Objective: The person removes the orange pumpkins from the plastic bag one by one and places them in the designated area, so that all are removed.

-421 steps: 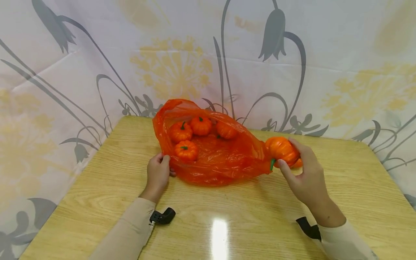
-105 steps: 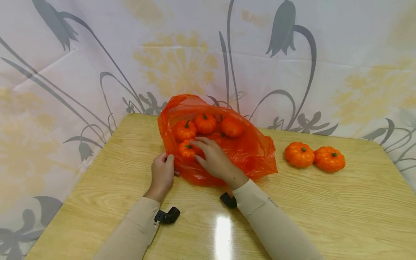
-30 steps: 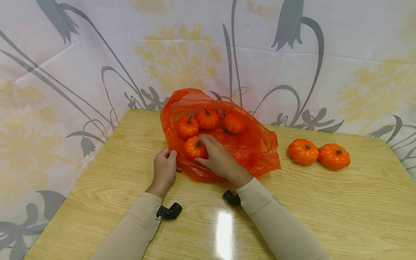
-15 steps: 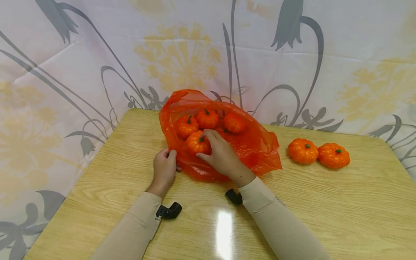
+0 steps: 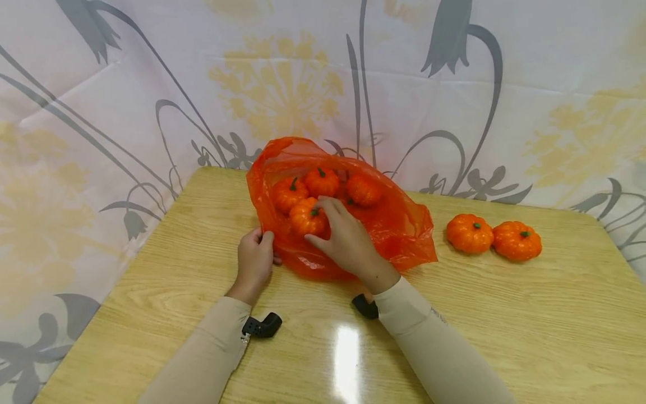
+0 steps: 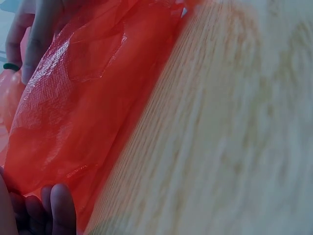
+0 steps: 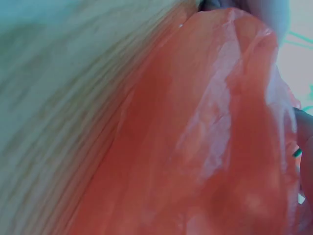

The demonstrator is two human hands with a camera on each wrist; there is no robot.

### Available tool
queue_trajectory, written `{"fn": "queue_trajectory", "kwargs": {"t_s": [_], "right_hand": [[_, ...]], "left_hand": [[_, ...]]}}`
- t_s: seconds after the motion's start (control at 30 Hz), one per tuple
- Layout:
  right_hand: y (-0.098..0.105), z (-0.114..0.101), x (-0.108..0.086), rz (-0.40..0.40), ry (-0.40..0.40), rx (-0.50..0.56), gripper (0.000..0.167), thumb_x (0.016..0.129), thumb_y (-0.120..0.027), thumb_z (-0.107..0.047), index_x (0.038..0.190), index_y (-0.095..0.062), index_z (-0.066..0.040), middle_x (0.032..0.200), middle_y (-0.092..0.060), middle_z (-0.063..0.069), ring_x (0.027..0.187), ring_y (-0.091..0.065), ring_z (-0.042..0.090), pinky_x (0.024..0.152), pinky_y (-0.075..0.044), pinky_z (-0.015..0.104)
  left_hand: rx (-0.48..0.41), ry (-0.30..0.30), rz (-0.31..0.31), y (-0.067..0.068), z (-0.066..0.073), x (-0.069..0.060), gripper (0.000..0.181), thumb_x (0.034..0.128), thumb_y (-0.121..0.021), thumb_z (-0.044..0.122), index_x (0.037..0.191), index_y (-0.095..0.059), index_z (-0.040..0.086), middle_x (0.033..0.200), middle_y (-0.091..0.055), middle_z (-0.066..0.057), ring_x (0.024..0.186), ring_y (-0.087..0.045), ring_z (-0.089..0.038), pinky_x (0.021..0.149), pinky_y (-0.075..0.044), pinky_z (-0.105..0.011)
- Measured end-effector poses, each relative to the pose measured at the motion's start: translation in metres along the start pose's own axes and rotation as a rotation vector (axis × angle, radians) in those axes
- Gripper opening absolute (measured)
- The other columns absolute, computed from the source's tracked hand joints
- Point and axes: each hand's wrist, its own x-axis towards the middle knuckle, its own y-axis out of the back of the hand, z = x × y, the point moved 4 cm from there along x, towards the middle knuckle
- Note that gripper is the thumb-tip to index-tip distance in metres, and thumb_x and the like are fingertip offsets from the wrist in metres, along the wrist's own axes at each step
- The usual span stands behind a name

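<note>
An orange-red plastic bag (image 5: 393, 238) lies on the table with its mouth spread wide. My left hand (image 5: 254, 259) pinches the bag's near left rim between thumb and fingers. Inside the bag, my right hand (image 5: 345, 233) grips a small orange pumpkin (image 5: 305, 217) with a green stem, raised a little toward the others. Behind it in the bag sit three more small pumpkins: one at the left (image 5: 289, 195), a middle one (image 5: 321, 182) and one at the right (image 5: 364, 191). In the left wrist view the bag's side (image 6: 93, 98) hides most of the contents.
On the wooden table (image 5: 504, 325), two more small pumpkins, one nearer the bag (image 5: 469, 233) and one farther right (image 5: 517, 241), sit side by side. A floral cloth (image 5: 282, 62) hangs behind the table's back edge.
Earlier my right hand held a pumpkin at the bag's right; later it reached into the bag. Over the last second it has lifted the front pumpkin slightly up. My left hand stays on the rim.
</note>
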Motion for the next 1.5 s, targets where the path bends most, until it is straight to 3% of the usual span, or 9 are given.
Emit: {"fn": "queue_trajectory", "kwargs": {"t_s": [0.47,0.93,1.33,1.5], "right_hand": [[0.004,-0.013,-0.023,0.039,0.08,-0.003,0.062,0.084,-0.08,-0.033,0.134,-0.052,-0.009,0.15,-0.047,0.007,0.119,-0.063,0.031,0.101,-0.054,0.045],[0.011,-0.021,-0.044,0.124,0.245,-0.033,0.058,0.082,-0.082,-0.03,0.127,-0.056,-0.007,0.146,-0.051,0.009,0.122,-0.062,0.026,0.094,-0.058,0.037],[0.02,-0.027,-0.059,0.153,0.311,-0.017,0.056,0.082,-0.083,-0.029,0.127,-0.056,-0.008,0.146,-0.051,0.009,0.127,-0.059,0.025,0.103,-0.053,0.039],[0.023,-0.028,-0.065,0.158,0.331,-0.013,0.056,0.082,-0.083,-0.029,0.126,-0.055,-0.009,0.146,-0.05,0.009,0.127,-0.059,0.025,0.104,-0.052,0.038]], "left_hand": [[-0.004,0.025,-0.025,0.002,-0.003,0.001,0.025,0.0955,-0.045,0.014,0.081,-0.06,0.0,0.061,-0.051,-0.002,0.046,-0.056,-0.016,0.047,-0.054,-0.027],[0.004,0.009,-0.005,0.006,-0.002,0.002,0.026,0.0952,-0.045,0.014,0.077,-0.058,0.001,0.058,-0.051,-0.002,0.044,-0.056,-0.015,0.046,-0.054,-0.028],[0.015,-0.024,-0.017,0.002,0.001,0.001,0.027,0.0948,-0.046,0.015,0.072,-0.054,0.002,0.052,-0.045,0.001,0.042,-0.054,-0.016,0.045,-0.054,-0.029],[-0.001,-0.01,-0.04,0.001,0.002,0.001,0.027,0.0958,-0.047,0.015,0.075,-0.057,0.0,0.055,-0.051,-0.002,0.043,-0.056,-0.016,0.045,-0.055,-0.03]]}}
